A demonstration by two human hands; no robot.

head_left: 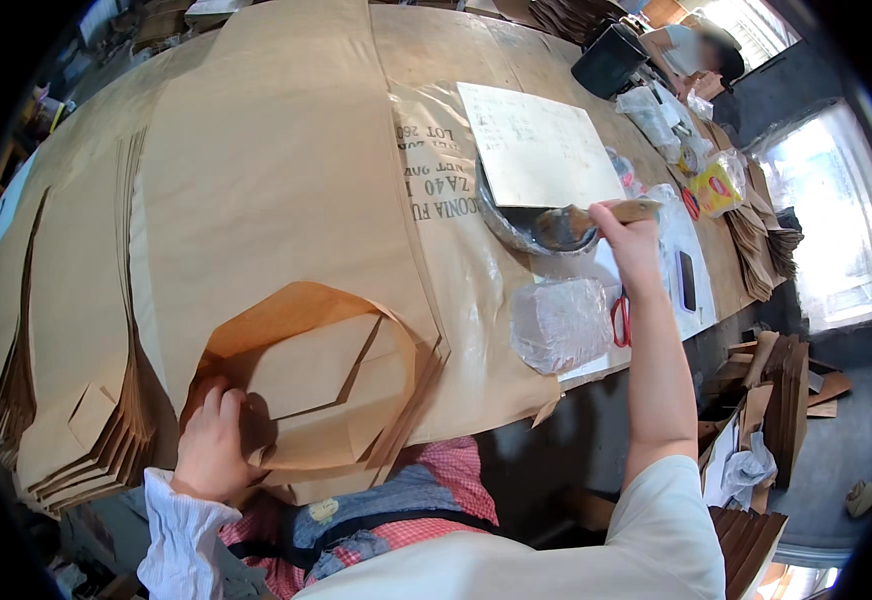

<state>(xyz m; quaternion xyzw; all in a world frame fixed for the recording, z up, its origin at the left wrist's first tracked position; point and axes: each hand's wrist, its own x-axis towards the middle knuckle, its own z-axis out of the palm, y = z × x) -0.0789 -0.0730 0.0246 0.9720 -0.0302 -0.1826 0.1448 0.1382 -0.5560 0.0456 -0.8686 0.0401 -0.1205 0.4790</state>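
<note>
Table [436,42], mid-frame. Left hand [214,450], lower left: curled on bag [281,200], grip unclear. Right hand [628,238], centre right: holding brush [571,226].

Counting clockwise around the view: one black bucket [609,62] and one written-on sheet [541,145] at one o'clock; one brush [566,228] and one yellow packet [718,190] at two; two red-handled scissors [691,202] [622,320], at two and three; one phone [687,280] and one clear-wrapped bundle [561,325] at three; one opened paper bag [296,370] at eight.
</note>
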